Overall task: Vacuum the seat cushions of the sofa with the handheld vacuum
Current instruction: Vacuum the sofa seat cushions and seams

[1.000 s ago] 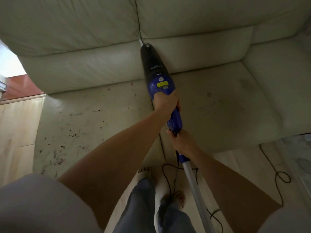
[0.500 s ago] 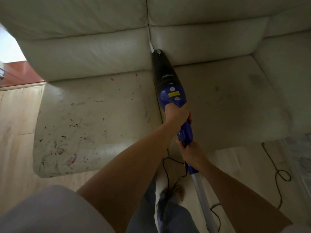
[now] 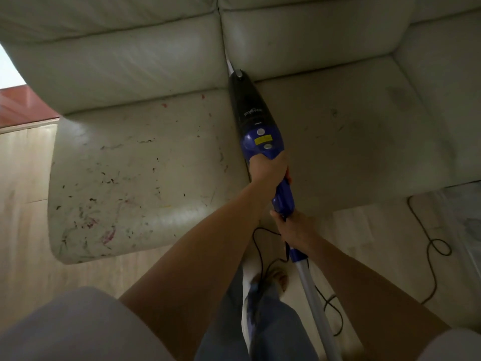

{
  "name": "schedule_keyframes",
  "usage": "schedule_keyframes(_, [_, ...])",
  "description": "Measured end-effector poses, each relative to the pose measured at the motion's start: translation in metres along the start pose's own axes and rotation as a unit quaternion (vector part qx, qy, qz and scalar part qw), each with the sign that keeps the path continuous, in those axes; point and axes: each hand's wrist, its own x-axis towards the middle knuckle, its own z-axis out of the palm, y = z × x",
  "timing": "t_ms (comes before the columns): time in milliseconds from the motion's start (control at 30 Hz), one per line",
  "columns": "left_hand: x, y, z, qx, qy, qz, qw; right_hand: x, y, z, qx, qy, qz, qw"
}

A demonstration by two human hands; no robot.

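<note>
Right hand (image 3: 295, 230): grip closed round rear of the handheld vacuum (image 3: 256, 126) handle, above grey tube (image 3: 316, 303). Left hand (image 3: 268, 170): grip closed round handle behind blue body. Vacuum lies along gap between speckled left seat cushion (image 3: 135, 173) and right seat cushion (image 3: 351, 142); nozzle at backrest (image 3: 130, 61) seam.

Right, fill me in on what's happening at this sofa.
A person is vacuuming a cream sofa with a blue and black handheld vacuum. The left hand grips the body near the front, and the right hand holds the handle further back. The nozzle is pushed into the gap between the two seat cushions at the backrest. The left seat cushion is still speckled with crumbs and coloured marks. A black cord trails over the floor.
</note>
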Motion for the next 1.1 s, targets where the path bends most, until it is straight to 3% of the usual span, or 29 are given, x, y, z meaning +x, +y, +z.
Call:
schedule_keyframes(267, [-0.005,-0.023,-0.002,0.016,0.016,-0.053,0.998,-0.014,0.019,0.010,0.013,-0.054,0.019,0.998])
schedule_keyframes(467, [-0.020,-0.016,-0.004,-0.003,0.020,-0.029,0.999,-0.035,0.014,0.007,-0.021,-0.011,-0.034,0.999])
schedule_keyframes(700, [-0.070,0.050,0.009,-0.014,0.017,0.093,0.995,-0.057,-0.020,-0.048,0.044,0.054,-0.059,0.996])
schedule_keyframes(867, [-0.096,0.122,0.005,-0.010,0.013,0.204,0.979,-0.067,-0.078,-0.091,0.085,0.121,-0.136,0.980])
schedule_keyframes(1100, [-0.097,0.206,-0.006,0.019,-0.037,0.265,0.963,-0.062,-0.151,-0.132,0.117,0.167,-0.169,0.964])
